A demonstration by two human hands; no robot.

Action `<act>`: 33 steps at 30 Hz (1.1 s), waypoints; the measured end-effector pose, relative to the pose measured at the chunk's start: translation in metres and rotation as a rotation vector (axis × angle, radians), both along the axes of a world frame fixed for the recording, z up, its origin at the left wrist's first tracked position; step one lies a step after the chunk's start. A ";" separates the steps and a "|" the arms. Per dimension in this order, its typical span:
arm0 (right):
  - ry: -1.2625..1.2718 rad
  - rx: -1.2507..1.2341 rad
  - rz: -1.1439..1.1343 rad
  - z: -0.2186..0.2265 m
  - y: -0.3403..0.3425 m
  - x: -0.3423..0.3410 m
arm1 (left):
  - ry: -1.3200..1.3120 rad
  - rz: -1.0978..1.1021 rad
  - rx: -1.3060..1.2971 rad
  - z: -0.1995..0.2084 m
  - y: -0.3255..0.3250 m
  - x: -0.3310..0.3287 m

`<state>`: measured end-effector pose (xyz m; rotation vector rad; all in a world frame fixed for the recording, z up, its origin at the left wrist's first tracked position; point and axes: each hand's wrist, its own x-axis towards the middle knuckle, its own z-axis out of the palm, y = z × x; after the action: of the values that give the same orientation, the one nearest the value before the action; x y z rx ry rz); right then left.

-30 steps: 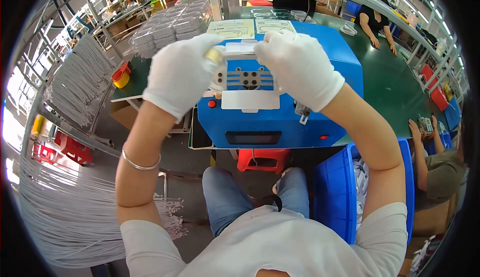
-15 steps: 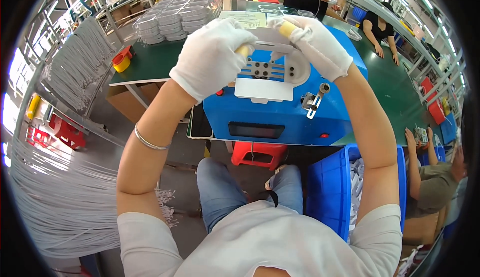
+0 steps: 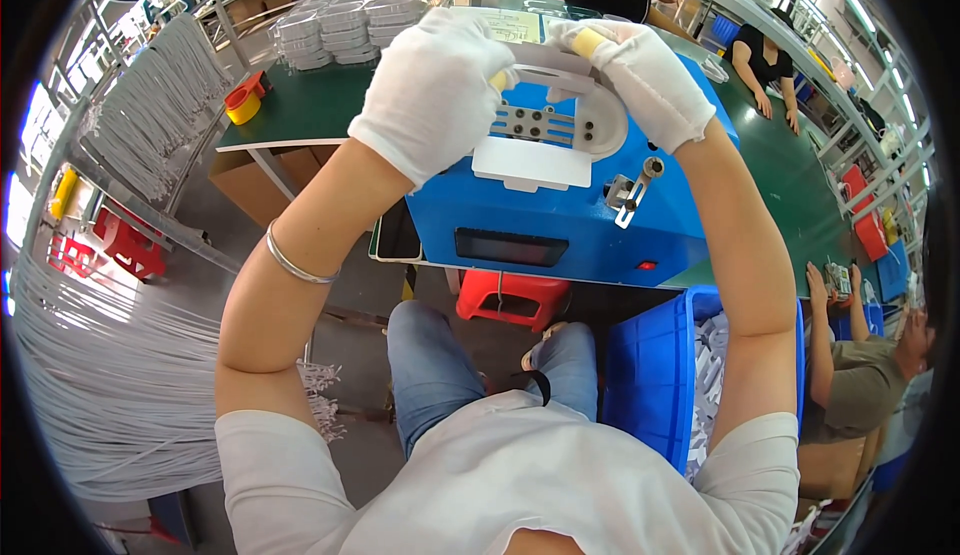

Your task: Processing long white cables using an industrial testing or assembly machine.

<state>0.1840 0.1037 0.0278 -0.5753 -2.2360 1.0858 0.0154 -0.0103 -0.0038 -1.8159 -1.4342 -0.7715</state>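
Left hand: White-gloved, over the machine's upper left, fingers curled. Most of its grip is turned from me; I cannot tell whether it is clenched on anything.
Right hand: White-gloved, over the machine's upper right, fingers curled. I cannot tell whether its grip grasps the strip.
Strip: White, between the hands, beyond the slotted plate and just beside the rounded housing.
Machine: Blue, at the front edge of the green bench. The bracket projects near the right forearm.
Room, right: I find a stretch of bench between the machine and the co-workers at that side.
Room, left: The bench edge passes beyond the left forearm; tape sits by it, trays stand in stacks farther back.
Below edge: The bin stands under the right arm; the stool is below the machine.
Count, machine fittings: One screen, one red switch, one bracket, one white flap.
Count, surroundings: Two cable bundles at left, three co-workers, one bin. I cannot count its white pieces.
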 end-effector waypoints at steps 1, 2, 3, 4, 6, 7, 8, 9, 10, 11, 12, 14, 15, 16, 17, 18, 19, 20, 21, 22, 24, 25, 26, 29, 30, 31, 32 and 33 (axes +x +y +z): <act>-0.001 0.000 -0.001 -0.002 0.001 0.000 | -0.002 0.006 0.055 0.000 0.002 0.000; 0.017 0.046 0.048 -0.005 0.005 -0.001 | -0.003 0.006 0.055 0.000 0.005 -0.001; 0.033 0.095 0.102 -0.007 0.005 -0.002 | -0.048 0.052 0.103 0.002 0.007 -0.002; 0.029 0.099 0.107 -0.007 0.002 -0.002 | -0.093 0.099 0.151 0.003 0.007 -0.003; -0.039 0.242 0.058 -0.008 -0.003 0.000 | -0.162 0.070 -0.046 0.006 0.009 -0.003; -0.044 0.246 0.062 -0.009 -0.005 0.001 | -0.226 0.034 -0.248 0.009 0.010 -0.002; -0.031 0.384 0.058 -0.011 -0.006 0.001 | -0.314 0.008 -0.445 0.013 0.011 0.000; -0.015 0.519 0.054 -0.013 -0.008 0.001 | -0.318 0.012 -0.441 0.012 0.011 -0.001; 0.039 0.615 0.069 -0.015 -0.008 0.001 | -0.368 -0.042 -0.438 0.010 0.011 -0.002; 0.038 0.618 0.075 -0.015 -0.010 0.001 | -0.417 -0.098 -0.434 0.008 0.011 -0.004; 0.043 0.629 0.077 -0.014 -0.012 0.001 | -0.422 -0.093 -0.432 0.004 0.011 -0.006; 0.047 0.640 0.086 -0.012 -0.011 -0.001 | -0.406 -0.120 -0.286 -0.003 0.013 -0.011; 0.061 0.558 0.075 -0.011 -0.008 0.000 | -0.410 -0.124 -0.287 -0.002 0.013 -0.010; 0.074 0.476 0.063 -0.011 -0.006 0.000 | -0.396 -0.095 -0.323 0.001 0.011 -0.007; 0.069 0.475 0.060 -0.011 -0.006 0.000 | -0.382 -0.065 -0.359 0.003 0.010 -0.005; 0.073 0.545 0.057 -0.011 -0.006 -0.001 | -0.385 -0.066 -0.360 0.003 0.009 -0.005; 0.078 0.616 0.054 -0.011 -0.007 -0.002 | -0.368 -0.046 -0.339 0.003 0.009 -0.004; 0.075 0.615 0.055 -0.011 -0.007 -0.003 | -0.351 -0.028 -0.317 0.002 0.009 -0.004; 0.067 0.795 0.028 -0.011 -0.009 -0.004 | -0.355 -0.027 -0.319 0.001 0.009 -0.004; 0.058 0.975 0.000 -0.012 -0.010 -0.005 | -0.349 -0.001 -0.302 0.000 0.009 -0.004; 0.021 1.094 -0.017 -0.014 -0.016 -0.003 | -0.346 0.025 -0.286 0.001 0.008 -0.002; -0.014 1.215 -0.037 -0.014 -0.019 -0.002 | -0.416 0.010 -0.346 0.003 0.006 -0.001; -0.016 1.214 -0.035 -0.014 -0.020 -0.001 | -0.485 -0.005 -0.406 0.004 0.005 0.000; 0.002 1.268 0.010 -0.006 -0.017 0.004 | -0.377 -0.074 -0.303 0.002 0.007 -0.002; -0.052 0.910 0.025 -0.001 -0.013 0.003 | -0.376 -0.076 -0.302 0.000 0.009 -0.004; -0.101 0.552 0.040 0.003 -0.008 0.000 | -0.340 -0.091 -0.238 -0.002 0.011 -0.006; -0.061 0.425 0.142 0.001 0.001 -0.007 | -0.304 -0.104 -0.172 -0.003 0.011 -0.006; -0.061 0.427 0.142 0.003 0.001 -0.011 | -0.303 -0.105 -0.171 -0.003 0.011 -0.007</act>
<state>0.1731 0.1048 0.0306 -0.2740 -2.4917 0.6275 0.0081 0.0005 -0.0067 -1.9801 -1.6499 -1.0409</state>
